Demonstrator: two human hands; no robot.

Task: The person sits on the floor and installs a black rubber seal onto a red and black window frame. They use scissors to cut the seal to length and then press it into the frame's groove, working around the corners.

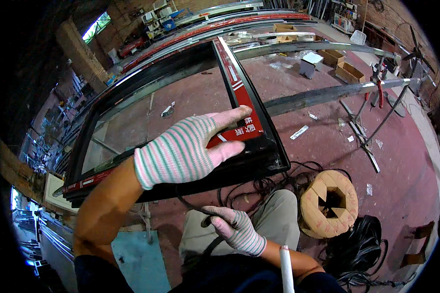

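Two hands, both in striped knit gloves. Left hand [186, 149] spread flat over near right corner of frame [156, 83], fingers extended, thumb under the edge; pressing, not clenched. Right hand [234, 227] lower, near the lap, closed on black strip [193, 207]; strip running up toward frame's near edge. Frame: black, rectangular, red protective film along right and near rails; propped on long metal bars [327, 95] above red floor [401, 161]. Cardboard spool [327, 202] just right of the knee, on the floor, beside loose black coils [278, 183]. Black bag [357, 241] below the spool. Cardboard boxes [349, 73] far right, well apart. White stick [286, 268] at lower edge, near right forearm.
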